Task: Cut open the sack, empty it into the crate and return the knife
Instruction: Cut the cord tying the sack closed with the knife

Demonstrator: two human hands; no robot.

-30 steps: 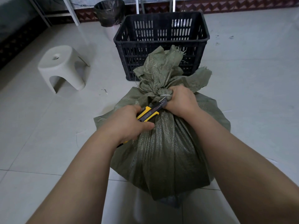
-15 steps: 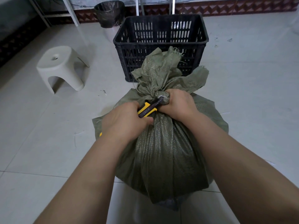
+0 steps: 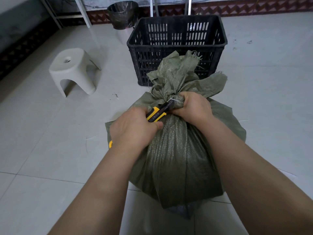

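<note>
A full green woven sack (image 3: 177, 158) stands on the tiled floor, its neck bunched and tied with a pale cord. My right hand (image 3: 194, 109) is shut around that neck. My left hand (image 3: 133, 129) grips a yellow and black utility knife (image 3: 156, 114), whose tip lies at the tie just under my right hand's fingers. The blade itself is mostly hidden by the cloth and fingers. Behind the sack stands an empty black slatted plastic crate (image 3: 177, 39).
A low white plastic stool (image 3: 72, 70) stands to the left on the floor. A bin lined with a black bag (image 3: 122, 14) sits at the back by metal frame legs. Small bits of debris lie on the tiles near the stool.
The knife's tip has stayed at the tie while my left hand shifted slightly along the sack. The view has drifted a little; the sack remains tied.
</note>
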